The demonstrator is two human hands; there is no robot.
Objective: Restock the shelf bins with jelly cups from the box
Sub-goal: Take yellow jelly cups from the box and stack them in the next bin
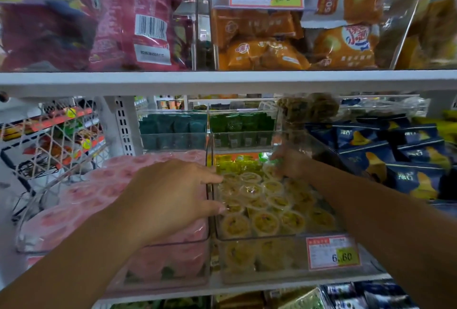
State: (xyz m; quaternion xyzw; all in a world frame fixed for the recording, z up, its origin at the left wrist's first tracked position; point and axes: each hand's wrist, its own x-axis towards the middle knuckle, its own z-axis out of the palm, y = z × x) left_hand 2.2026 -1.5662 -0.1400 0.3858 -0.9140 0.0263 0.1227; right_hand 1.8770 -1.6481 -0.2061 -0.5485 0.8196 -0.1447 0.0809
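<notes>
A clear shelf bin (259,237) holds several yellow jelly cups (264,222) packed in rows. To its left stands a second clear bin (173,244) filled with pink jelly cups (81,197). My left hand (170,195) lies across the wall between the two bins, its fingers stretched out and touching the yellow cups at the bin's left side. My right hand (289,160) is deep at the back of the yellow bin, blurred, with its fingers curled over a yellow jelly cup (270,170). The box is out of view.
A price tag reading 6.60 (332,253) hangs on the yellow bin's front. Dark blue snack bags (408,160) fill the right side and green packets (210,125) sit in bins behind. The upper shelf board (222,81) hangs close above. A wire basket (49,140) stands at the left.
</notes>
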